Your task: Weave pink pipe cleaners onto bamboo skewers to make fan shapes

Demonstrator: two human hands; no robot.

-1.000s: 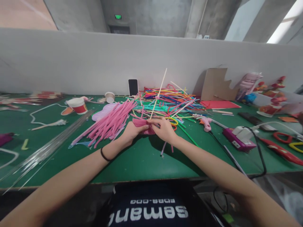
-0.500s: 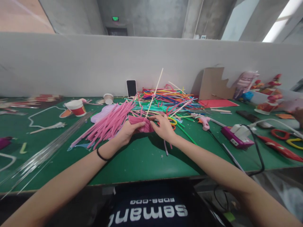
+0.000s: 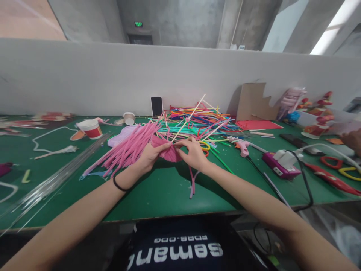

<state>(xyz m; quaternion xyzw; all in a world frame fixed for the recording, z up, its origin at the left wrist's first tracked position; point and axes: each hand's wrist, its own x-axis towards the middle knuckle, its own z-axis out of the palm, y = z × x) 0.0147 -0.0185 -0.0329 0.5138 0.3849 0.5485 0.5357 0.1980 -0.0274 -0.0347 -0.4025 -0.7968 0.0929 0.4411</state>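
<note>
My left hand [image 3: 149, 155] and my right hand [image 3: 192, 152] are closed together on a dark pink bunch of pipe cleaners [image 3: 166, 149] held just above the green table [image 3: 158, 192]. A thin wooden stick [image 3: 188, 117] rises from the bunch and leans up to the right. A loose pink pipe cleaner tail [image 3: 192, 184] hangs below my right hand. A fan of light pink pipe cleaners [image 3: 126, 148] lies left of my hands, and a mixed-colour heap of pipe cleaners [image 3: 197, 120] lies behind them.
A red paper cup [image 3: 91, 128], a phone [image 3: 156, 106] propped on the wall, a pink glue gun [image 3: 241, 146], a purple box with a white plug [image 3: 282, 163], red scissors [image 3: 335, 177], cardboard [image 3: 255, 101] and clear rods [image 3: 53, 180] lie around. Another person's hand [image 3: 354, 139] shows at the right edge.
The wooden stick has tilted further to the right and lower. My hands have shifted slightly, and the pink tail below my right hand now hangs longer.
</note>
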